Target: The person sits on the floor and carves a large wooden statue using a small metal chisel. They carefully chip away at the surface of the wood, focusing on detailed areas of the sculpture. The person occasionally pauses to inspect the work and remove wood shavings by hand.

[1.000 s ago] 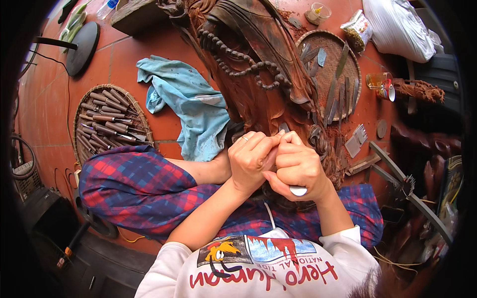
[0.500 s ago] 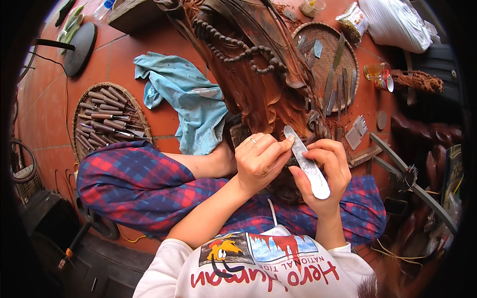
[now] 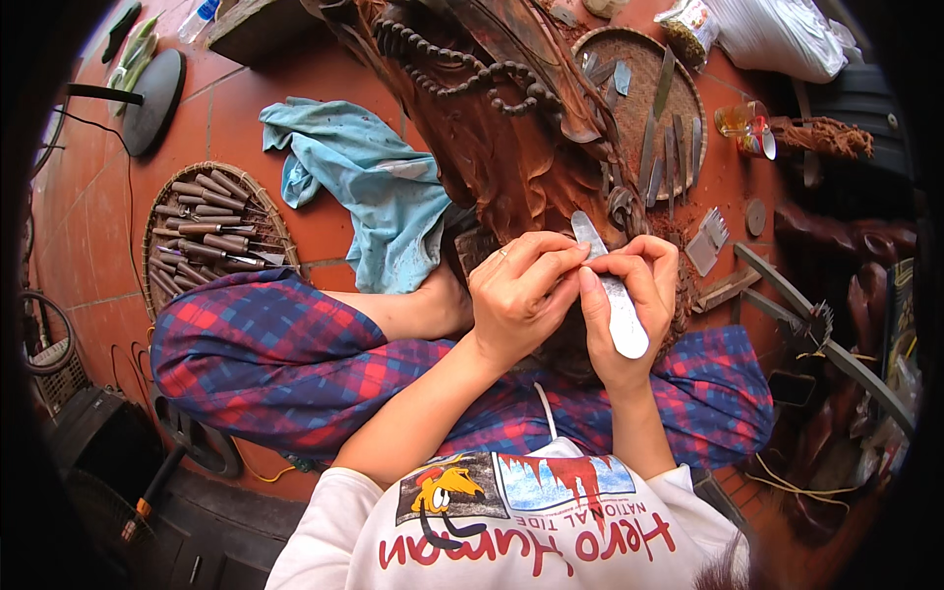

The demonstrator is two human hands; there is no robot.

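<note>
A flat grey-white nail file (image 3: 627, 332) with rounded ends slants between my two hands, over my lap. My left hand (image 3: 521, 295) is closed, its thumb and fingertips pinching the file's edge near the upper part. My right hand (image 3: 634, 295) is closed on the file's middle, fingers bent over it and thumb alongside. Both sets of fingertips nearly meet there. Just beyond my hands leans a brown carved wooden statue (image 3: 482, 167) with a bead string carved on it. Its lower end is partly hidden behind my hands.
A round basket of wooden-handled chisels (image 3: 160, 218) lies left, beside a light blue cloth (image 3: 359, 197). At the right stand a woven tray (image 3: 629, 49) with several metal files, a glass cup (image 3: 730, 120), a white brush (image 3: 706, 241) and a grey metal frame (image 3: 865, 379).
My right hand has shifted up and left along the nail file, closing its fingers nearer my left hand. The file has turned a little more upright. The whole view has shifted slightly.
</note>
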